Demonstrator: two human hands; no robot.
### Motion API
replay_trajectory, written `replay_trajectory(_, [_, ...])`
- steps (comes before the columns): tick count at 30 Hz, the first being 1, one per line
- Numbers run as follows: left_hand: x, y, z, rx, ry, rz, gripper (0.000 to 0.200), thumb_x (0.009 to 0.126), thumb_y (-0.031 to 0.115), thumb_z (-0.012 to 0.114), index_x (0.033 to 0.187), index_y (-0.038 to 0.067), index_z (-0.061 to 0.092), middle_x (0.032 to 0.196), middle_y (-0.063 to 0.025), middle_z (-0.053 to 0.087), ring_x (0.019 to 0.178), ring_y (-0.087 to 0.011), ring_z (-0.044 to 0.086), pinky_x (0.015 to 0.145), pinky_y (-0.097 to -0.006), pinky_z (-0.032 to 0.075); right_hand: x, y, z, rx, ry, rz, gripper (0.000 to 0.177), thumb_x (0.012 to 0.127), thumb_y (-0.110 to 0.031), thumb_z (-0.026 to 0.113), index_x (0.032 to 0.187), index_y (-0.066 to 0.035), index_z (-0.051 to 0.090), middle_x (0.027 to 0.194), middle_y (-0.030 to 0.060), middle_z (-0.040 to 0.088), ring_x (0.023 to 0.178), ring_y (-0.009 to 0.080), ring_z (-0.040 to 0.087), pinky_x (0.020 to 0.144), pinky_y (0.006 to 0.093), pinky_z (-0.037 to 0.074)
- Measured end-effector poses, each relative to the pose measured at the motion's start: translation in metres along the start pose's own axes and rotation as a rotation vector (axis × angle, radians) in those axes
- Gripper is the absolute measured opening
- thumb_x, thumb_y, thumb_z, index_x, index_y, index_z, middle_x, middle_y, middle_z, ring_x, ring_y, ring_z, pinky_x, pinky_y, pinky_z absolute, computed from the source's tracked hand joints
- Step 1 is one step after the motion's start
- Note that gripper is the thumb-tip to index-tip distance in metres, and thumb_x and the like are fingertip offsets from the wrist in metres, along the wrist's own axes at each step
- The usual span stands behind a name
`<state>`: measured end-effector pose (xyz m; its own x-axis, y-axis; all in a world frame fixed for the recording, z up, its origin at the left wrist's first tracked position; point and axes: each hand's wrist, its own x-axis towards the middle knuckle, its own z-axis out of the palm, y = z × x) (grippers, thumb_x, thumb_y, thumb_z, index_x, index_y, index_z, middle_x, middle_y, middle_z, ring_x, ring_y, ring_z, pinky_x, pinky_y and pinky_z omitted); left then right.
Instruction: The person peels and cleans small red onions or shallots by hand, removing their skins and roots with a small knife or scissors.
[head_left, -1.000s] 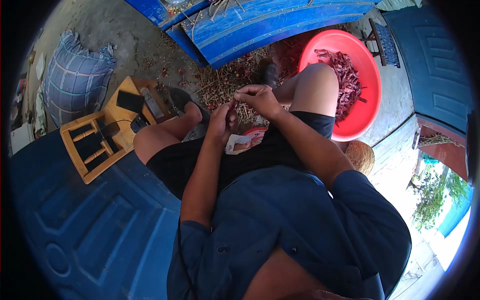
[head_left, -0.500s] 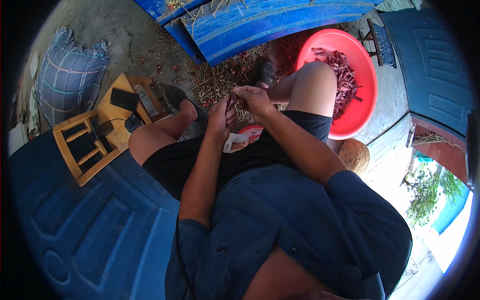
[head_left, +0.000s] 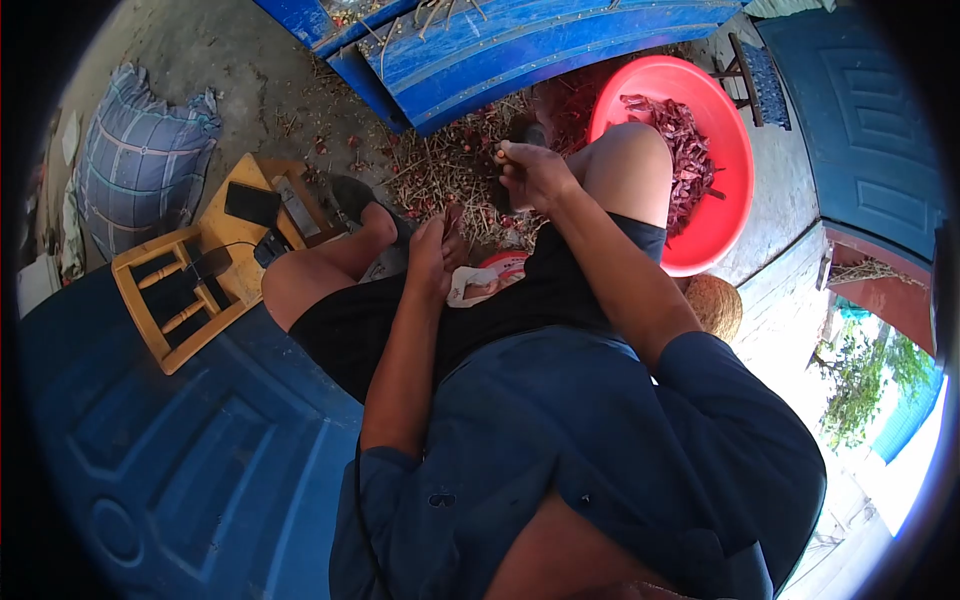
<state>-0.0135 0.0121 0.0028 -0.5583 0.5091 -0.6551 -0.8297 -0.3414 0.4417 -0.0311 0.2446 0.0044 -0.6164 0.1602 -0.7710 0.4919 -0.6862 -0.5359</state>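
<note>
Being held in the left hand's (head_left: 430,256) fingers is a pepper (head_left: 453,214); the right hand (head_left: 538,177) is being curled narrow, contents unclear. The tub (head_left: 735,150) of pods (head_left: 690,150) is being partly hidden by a knee (head_left: 640,160).

The tub (head_left: 736,200) is pinkish red, its dried pods (head_left: 688,150) dark red; the sack (head_left: 150,150) is blue-grey plaid with pale lines. The chair (head_left: 222,215) is yellow-brown; the shorts (head_left: 400,320) are black.

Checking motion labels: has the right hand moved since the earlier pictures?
Yes. The right hand has moved forward and to the right, its fingertips now nearer the red basin.
</note>
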Motion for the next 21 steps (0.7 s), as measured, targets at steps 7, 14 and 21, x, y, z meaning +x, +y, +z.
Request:
replay_trajectory(7, [0.008, -0.002, -0.004, 0.017, -0.059, 0.066, 0.019, 0.101, 0.025, 0.045, 0.093, 0.012, 0.056, 0.057, 0.0076, 0.037, 0.042, -0.0029, 0.029, 0.038, -0.0206, 0.022, -0.036, 0.011, 0.009, -0.902, -0.175, -0.231, 0.041, 0.084, -0.033, 0.075, 0.111, -0.003, 0.07, 0.096, 0.0115, 0.071, 0.088, 0.0212, 0.068, 0.08, 0.0335, 0.053])
replay_trajectory(14, [0.0, -0.004, 0.01, 0.125, -0.012, 0.045, 0.016, 0.1, 0.023, 0.046, 0.093, 0.012, 0.055, 0.064, 0.0066, 0.041, 0.047, -0.0026, 0.034, 0.04, -0.0201, 0.025, -0.069, 0.025, 0.024, -0.963, -0.344, -0.748, 0.032, 0.082, -0.028, 0.079, 0.102, -0.004, 0.072, 0.092, 0.0087, 0.068, 0.087, 0.0166, 0.065, 0.079, 0.0317, 0.052])
replay_trajectory(21, [0.003, -0.012, 0.008, 0.249, 0.01, 0.022, 0.014, 0.093, 0.016, 0.049, 0.09, 0.008, 0.06, 0.06, 0.0057, 0.041, 0.045, -0.0043, 0.034, 0.04, -0.0216, 0.025, -0.139, -0.116, -0.025, -0.746, 0.222, -1.108, 0.024, 0.08, -0.005, 0.079, 0.102, -0.006, 0.071, 0.091, 0.0036, 0.062, 0.083, 0.0099, 0.062, 0.074, 0.0242, 0.05])
